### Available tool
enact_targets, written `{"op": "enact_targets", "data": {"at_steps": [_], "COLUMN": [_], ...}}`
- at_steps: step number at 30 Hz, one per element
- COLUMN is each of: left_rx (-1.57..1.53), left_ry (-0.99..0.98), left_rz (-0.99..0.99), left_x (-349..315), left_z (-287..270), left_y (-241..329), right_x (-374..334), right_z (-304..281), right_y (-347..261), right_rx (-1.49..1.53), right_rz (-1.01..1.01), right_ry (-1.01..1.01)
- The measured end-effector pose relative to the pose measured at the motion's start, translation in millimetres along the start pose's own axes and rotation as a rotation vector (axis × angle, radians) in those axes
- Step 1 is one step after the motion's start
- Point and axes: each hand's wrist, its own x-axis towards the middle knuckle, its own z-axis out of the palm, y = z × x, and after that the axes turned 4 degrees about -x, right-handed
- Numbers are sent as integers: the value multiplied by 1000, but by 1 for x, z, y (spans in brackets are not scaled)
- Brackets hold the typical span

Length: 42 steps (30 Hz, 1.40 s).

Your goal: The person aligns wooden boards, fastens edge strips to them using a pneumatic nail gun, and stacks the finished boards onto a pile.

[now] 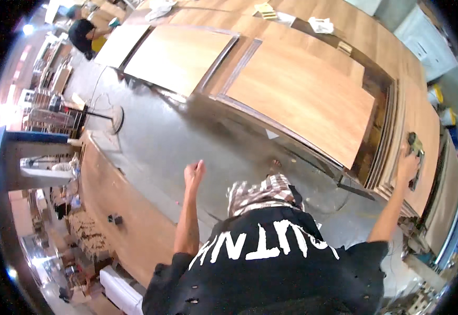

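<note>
Over the grey floor, left of my body, my left hand (194,173) is curled into a fist with nothing visible in it. Out to the right, my right hand (408,167) grips a dark hand tool (414,142) with an olive-yellow part; its exact kind is too small to make out. That tool rests on a stack of wooden boards (420,113) at the right end of the long worktable. Beside the stack, nearer the middle, lies a large light-brown wooden panel (302,94), apart from both hands.
Another panel (179,55) lies farther left along the table. White crumpled cloth or plastic (321,25) sits at the back. A long brown board (129,210) runs along my left side. A stand with a round base (116,119) is on the floor. Far left, another person (83,37) works.
</note>
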Motion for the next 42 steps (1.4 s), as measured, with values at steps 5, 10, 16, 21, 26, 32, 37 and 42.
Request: {"op": "enact_targets", "data": {"at_steps": [5, 10, 16, 21, 26, 32, 37, 42], "left_rx": [-130, 156, 41, -26, -180, -264, -478, -398], "left_ry": [122, 146, 38, -27, -100, -22, -36, -1], "left_rz": [421, 667, 704, 660, 637, 620, 612, 623], "left_x": [83, 153, 175, 178, 174, 173, 167, 157], "left_z": [17, 60, 90, 90, 68, 62, 62, 57], "left_y": [134, 184, 174, 168, 184, 168, 137, 122], "right_x": [-108, -188, -219, -211, -214, -215, -220, -227], "right_z": [2, 61, 113, 96, 78, 69, 56, 55], "right_y": [-91, -144, -130, -131, -134, -137, -145, -144], "right_rx": [439, 685, 596, 1030, 1375, 1465, 1493, 1517], "right_rz": [-27, 396, 537, 724, 790, 851, 870, 764], "right_ry": [74, -374, -29, -216, -274, -358, -413, -383]}}
